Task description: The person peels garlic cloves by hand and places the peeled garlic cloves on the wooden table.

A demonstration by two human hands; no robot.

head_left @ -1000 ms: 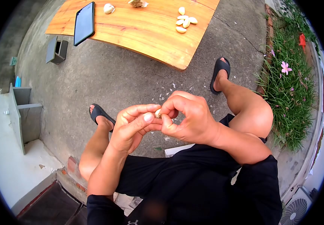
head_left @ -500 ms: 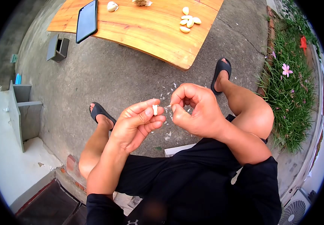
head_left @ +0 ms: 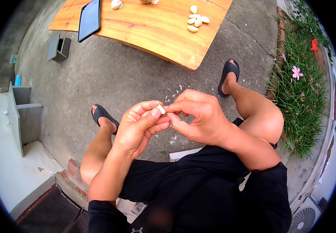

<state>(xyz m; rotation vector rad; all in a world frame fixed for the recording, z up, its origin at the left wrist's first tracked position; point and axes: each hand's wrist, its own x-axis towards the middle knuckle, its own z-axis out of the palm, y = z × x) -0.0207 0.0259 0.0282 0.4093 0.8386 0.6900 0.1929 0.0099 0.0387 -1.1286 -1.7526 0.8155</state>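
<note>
My left hand (head_left: 139, 126) is closed on a small garlic clove (head_left: 161, 109), pinched between thumb and fingertips above my lap. From the other side, my right hand (head_left: 197, 116) meets it, thumb and index finger pinching at the clove's right edge. Those fingertips hide that edge, so any loose skin there is not visible. Several peeled cloves (head_left: 192, 28) lie in a group near the right side of the wooden table (head_left: 152, 39). A garlic bulb (head_left: 116, 4) rests farther left on the tabletop, with a brownish piece (head_left: 148, 1) cut off by the frame's top.
A dark tablet (head_left: 89, 21) lies at the table's left edge. Bits of pale skin (head_left: 173, 139) are scattered on the concrete ground (head_left: 74, 81) below my hands. A grey box (head_left: 59, 48) stands left of the table. Grass with pink flowers (head_left: 297, 73) borders the right.
My right hand has moved left, its fingertips now against the clove. The thin shred between its fingers before no longer shows. The clove has tilted in my left hand.
</note>
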